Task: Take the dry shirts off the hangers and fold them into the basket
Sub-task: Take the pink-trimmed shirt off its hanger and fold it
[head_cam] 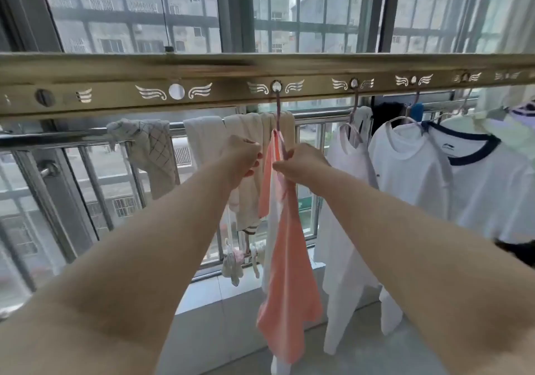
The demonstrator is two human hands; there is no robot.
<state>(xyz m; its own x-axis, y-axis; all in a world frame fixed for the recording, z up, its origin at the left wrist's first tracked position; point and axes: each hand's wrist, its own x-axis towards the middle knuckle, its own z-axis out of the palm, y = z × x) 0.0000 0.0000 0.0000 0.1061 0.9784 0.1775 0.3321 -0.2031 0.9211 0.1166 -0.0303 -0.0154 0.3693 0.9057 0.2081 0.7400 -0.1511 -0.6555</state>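
Gripping the hung orange shirt (pixel 286 259): left hand (pixel 241 157); right hand (pixel 301 164).

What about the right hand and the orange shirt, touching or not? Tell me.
Touching. The head view shows the right hand pinching the orange shirt near its top, with no gap between them.
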